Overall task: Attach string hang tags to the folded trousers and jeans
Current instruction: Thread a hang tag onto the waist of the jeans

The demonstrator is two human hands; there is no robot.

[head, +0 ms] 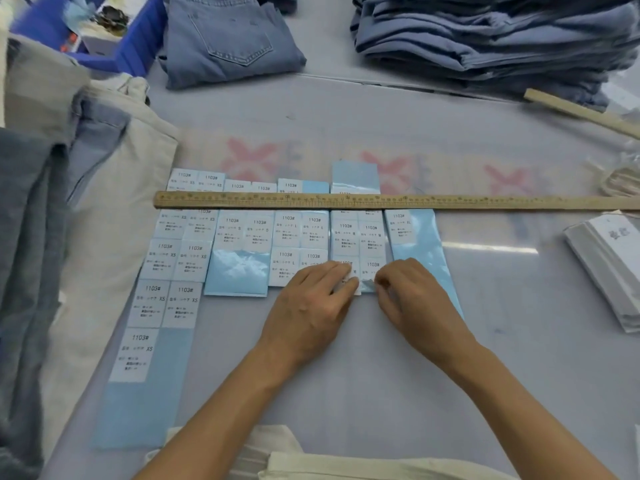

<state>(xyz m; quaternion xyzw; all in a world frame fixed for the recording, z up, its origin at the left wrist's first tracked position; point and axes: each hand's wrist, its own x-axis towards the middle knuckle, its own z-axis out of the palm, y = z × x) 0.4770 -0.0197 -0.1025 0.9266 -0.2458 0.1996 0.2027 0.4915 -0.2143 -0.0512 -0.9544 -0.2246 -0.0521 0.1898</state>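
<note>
Several light-blue backing strips with white size stickers [180,303] printed "1103#" lie side by side on the table, pinned under a long wooden ruler [381,201]. My left hand [308,306] presses its fingers on the bottom of the M strip [358,237]. My right hand [412,299] pinches the lower corner of that strip's bottom sticker [370,275]. Folded blue jeans [228,39] lie at the back, and a tall stack of folded jeans [495,32] stands at the back right. A stack of white hang tags [609,265] sits at the right edge.
Cream and blue trousers [104,188] are heaped at the left. A blue bin [138,39] stands at the back left. A wooden stick [581,110] lies by the right stack, with a bundle of string [623,178] below it. Cream fabric [311,462] lies at the near edge.
</note>
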